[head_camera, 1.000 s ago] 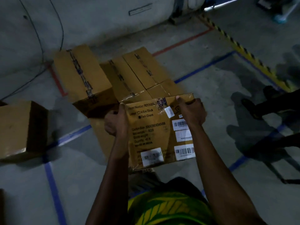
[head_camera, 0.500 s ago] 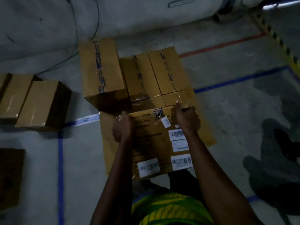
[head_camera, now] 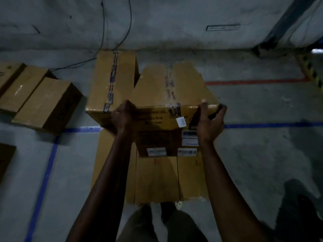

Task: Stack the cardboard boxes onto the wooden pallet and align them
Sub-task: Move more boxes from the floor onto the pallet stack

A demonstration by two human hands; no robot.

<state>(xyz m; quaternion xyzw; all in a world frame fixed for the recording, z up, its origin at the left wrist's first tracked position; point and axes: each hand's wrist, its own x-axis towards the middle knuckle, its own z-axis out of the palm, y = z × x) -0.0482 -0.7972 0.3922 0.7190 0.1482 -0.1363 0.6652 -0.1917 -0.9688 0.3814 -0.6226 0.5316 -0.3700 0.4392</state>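
Note:
I hold a labelled cardboard box [head_camera: 167,88] by its near top edge. Its front face carries white barcode stickers. My left hand [head_camera: 124,117] grips the left corner. My right hand [head_camera: 209,123] clasps the right corner, thumb on top and fingers loosely curled round the side. This box sits against a taller taped box [head_camera: 113,81] on its left and hides the boxes behind it. A flat cardboard sheet [head_camera: 157,179] lies on the floor beneath and toward me. No wooden pallet shows.
Two more boxes [head_camera: 43,102] lie on the floor at the left, and a dark one [head_camera: 5,158] at the far left edge. Blue tape lines [head_camera: 43,180] and a red line [head_camera: 253,82] mark the concrete. Cables [head_camera: 103,32] hang on the wall behind. My feet are at the sheet's near edge.
The labelled box has gone forward and away from me, over the two low boxes, which are now hidden. Its top face has come into view. My right fingers have loosened.

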